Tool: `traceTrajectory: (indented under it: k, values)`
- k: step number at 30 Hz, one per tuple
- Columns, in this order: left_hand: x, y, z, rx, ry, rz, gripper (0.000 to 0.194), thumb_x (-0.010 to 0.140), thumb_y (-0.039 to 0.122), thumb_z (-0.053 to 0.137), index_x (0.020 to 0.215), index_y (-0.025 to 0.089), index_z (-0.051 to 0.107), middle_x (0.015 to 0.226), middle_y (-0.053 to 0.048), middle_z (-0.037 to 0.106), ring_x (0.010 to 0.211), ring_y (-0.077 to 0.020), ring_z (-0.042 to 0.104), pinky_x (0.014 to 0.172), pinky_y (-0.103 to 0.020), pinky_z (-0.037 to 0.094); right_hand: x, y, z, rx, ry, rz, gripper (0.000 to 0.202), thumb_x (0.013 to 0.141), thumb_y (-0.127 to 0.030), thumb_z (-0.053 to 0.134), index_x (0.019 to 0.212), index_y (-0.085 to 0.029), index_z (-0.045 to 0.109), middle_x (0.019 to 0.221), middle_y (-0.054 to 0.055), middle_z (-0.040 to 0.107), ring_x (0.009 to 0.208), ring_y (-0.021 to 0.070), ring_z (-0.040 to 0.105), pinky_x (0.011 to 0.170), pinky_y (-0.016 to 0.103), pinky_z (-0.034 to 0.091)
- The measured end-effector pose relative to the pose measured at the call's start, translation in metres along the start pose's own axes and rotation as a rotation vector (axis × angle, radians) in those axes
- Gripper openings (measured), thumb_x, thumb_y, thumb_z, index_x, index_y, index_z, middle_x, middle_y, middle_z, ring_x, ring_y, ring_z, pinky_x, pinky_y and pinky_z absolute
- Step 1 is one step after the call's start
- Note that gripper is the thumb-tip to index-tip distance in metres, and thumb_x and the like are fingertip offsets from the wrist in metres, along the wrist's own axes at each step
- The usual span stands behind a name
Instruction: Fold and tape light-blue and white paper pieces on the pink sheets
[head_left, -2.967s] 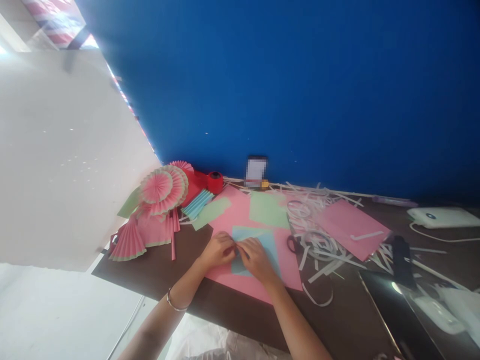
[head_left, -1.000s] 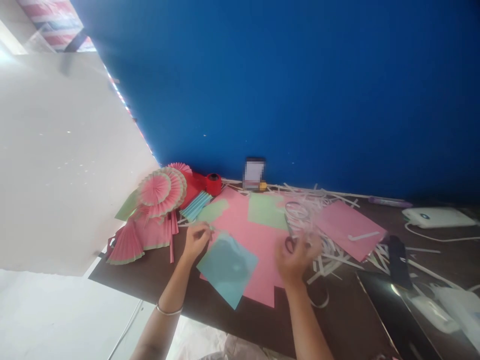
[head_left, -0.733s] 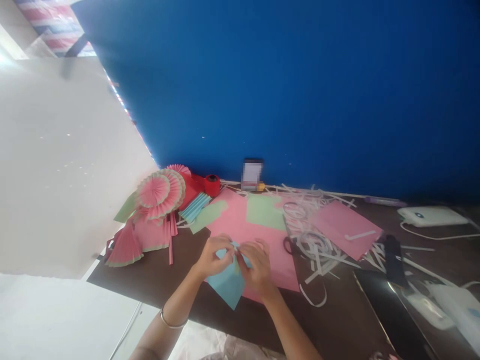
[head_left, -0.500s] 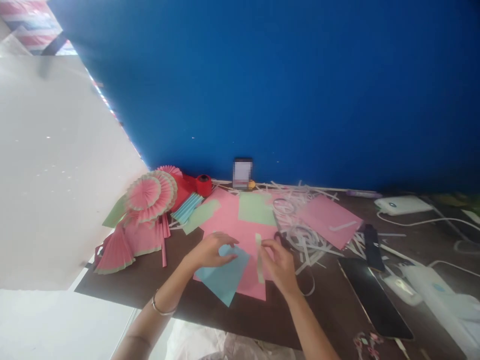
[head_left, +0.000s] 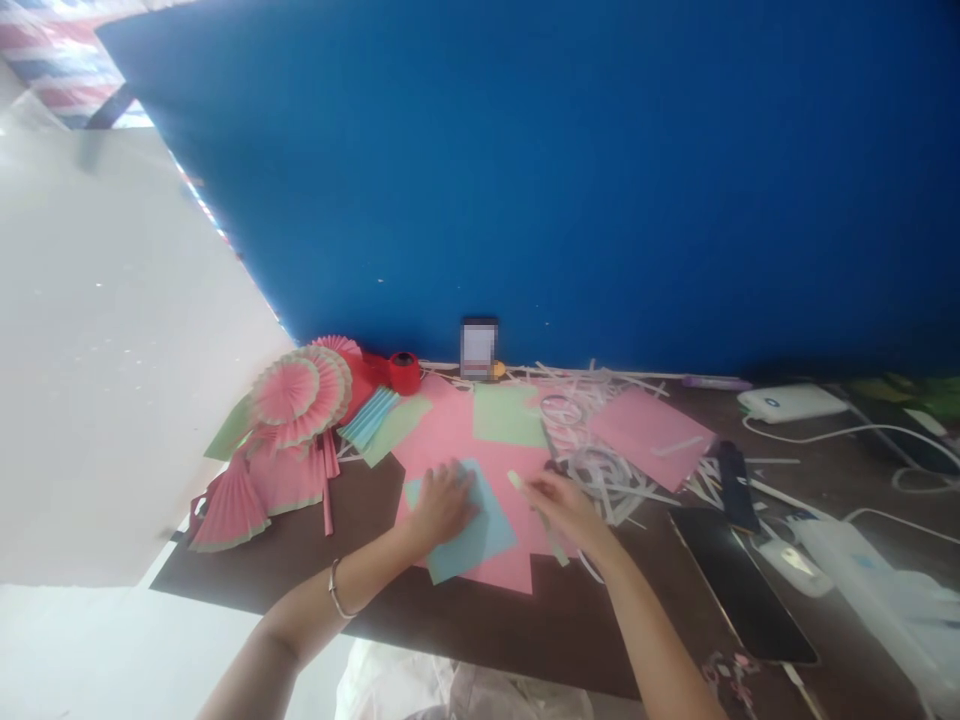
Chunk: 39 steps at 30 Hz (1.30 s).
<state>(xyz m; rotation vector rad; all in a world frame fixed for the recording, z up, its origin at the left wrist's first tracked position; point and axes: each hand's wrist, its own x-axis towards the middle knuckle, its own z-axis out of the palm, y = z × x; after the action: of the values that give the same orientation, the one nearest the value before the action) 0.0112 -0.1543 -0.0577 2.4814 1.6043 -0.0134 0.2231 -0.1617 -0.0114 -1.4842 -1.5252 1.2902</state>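
A: Quick, what's nearest?

B: Front edge of the dark brown flat tabletop [head_left: 540, 650], then the L hand [head_left: 444, 505], palm-down, fingers close together, on the light blue square paper sheet [head_left: 484, 535]. Shiny silver-coloured bangle [head_left: 337, 590] on that wrist.

A: & the R hand [head_left: 562, 505]?

B: Pinching 1 narrow pale green paper strip [head_left: 553, 540] betw. thumb & fingertips, just R of the blue sheet, apart from it. Can't tell if the strip's lower end touches anything.

A: What's under the blue?

B: Large flat pink paper [head_left: 517, 572]; blue sits askew on top.

A: Risks?

B: 2, I'd say. Press too lightly w/ the L hand & blue could skid, paper on paper being slippery. Pinch too hard & the strip may crease (it looks flimsy).

A: Farther back?

B: Tangled thin white paper strips [head_left: 597, 465] beyond the R hand. Drop the green 1 there & it'd prob. get lost; a careless sweep could drag scraps over the work. Far L, pleated round pink-&-green paper rosettes [head_left: 300, 395]; a wide L elbow might crush those folds. Then a round red tape roll [head_left: 405, 375] & the plain blue wall [head_left: 525, 180].
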Motion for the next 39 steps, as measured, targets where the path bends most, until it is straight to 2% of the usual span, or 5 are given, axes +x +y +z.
traceTrajectory:
  k: [7, 14, 20, 31, 39]
  values:
    - [0.029, -0.019, -0.015, -0.205, -0.042, -0.196, 0.047, 0.073, 0.041, 0.062, 0.113, 0.018, 0.051, 0.111, -0.012, 0.054, 0.101, -0.0278, 0.052, 0.082, -0.037, 0.043, 0.008, -0.018, 0.001, -0.052, -0.21, -0.002, 0.039, 0.077, -0.056, 0.052, 0.064, -0.018, 0.053, 0.058, -0.003, 0.05, 0.057, 0.0124, 0.05, 0.058, 0.026, 0.039]
    - [0.044, -0.027, -0.014, -0.285, -0.087, -0.172, 0.03, 0.067, 0.045, 0.067, 0.083, 0.02, 0.061, 0.095, -0.007, 0.061, 0.093, -0.0249, 0.055, 0.077, -0.031, 0.044, 0.005, -0.027, -0.003, 0.046, -0.28, 0.069, 0.039, 0.074, -0.057, 0.054, 0.071, -0.019, 0.057, 0.053, -0.004, 0.045, 0.048, 0.0103, 0.045, 0.049, 0.024, 0.035]
    - [0.038, -0.022, -0.019, -0.272, -0.056, -0.186, 0.045, 0.068, 0.045, 0.066, 0.105, 0.02, 0.054, 0.11, -0.009, 0.055, 0.101, -0.0256, 0.052, 0.078, -0.032, 0.044, 0.006, -0.019, -0.005, 0.104, -0.245, 0.099, 0.034, 0.074, -0.053, 0.058, 0.07, -0.018, 0.058, 0.053, -0.005, 0.043, 0.047, 0.0089, 0.042, 0.048, 0.023, 0.034]
    - [0.046, -0.024, -0.013, -0.298, -0.093, -0.189, 0.032, 0.066, 0.041, 0.068, 0.087, 0.018, 0.059, 0.108, -0.01, 0.055, 0.103, -0.0273, 0.05, 0.083, -0.034, 0.043, 0.006, -0.019, 0.001, 0.14, -0.223, 0.088, 0.035, 0.075, -0.053, 0.057, 0.068, -0.018, 0.055, 0.048, -0.007, 0.039, 0.045, 0.0082, 0.036, 0.047, 0.023, 0.03]
    - [0.041, -0.017, -0.006, -0.311, -0.086, -0.177, 0.033, 0.072, 0.029, 0.06, 0.104, 0.023, 0.053, 0.107, -0.004, 0.055, 0.092, -0.0199, 0.056, 0.078, -0.03, 0.044, 0.009, -0.015, 0.006, 0.132, -0.218, 0.08, 0.039, 0.073, -0.056, 0.057, 0.068, -0.017, 0.055, 0.052, -0.006, 0.043, 0.047, 0.0078, 0.037, 0.048, 0.023, 0.029]
